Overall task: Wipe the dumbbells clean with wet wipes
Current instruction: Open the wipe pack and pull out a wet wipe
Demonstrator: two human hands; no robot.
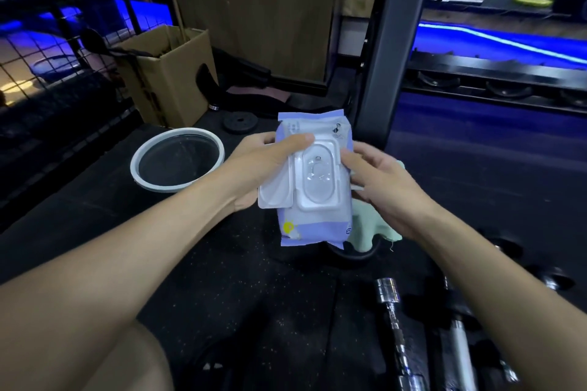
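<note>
dumbbells [398,330] lie on the floor just below and right of the wipes pack [313,181], unwiped yet. my left hand [263,165] grips the pack's left edge, thumb across the top by the flipped-open lid [275,197]. my right hand [381,181] holds the right edge, a fingertip at the opening. a green cloth [371,228] sits behind the pack. to do this well, i'd steady the pack, pinch one wipe at the slot and draw it slowly so only one comes.
</note>
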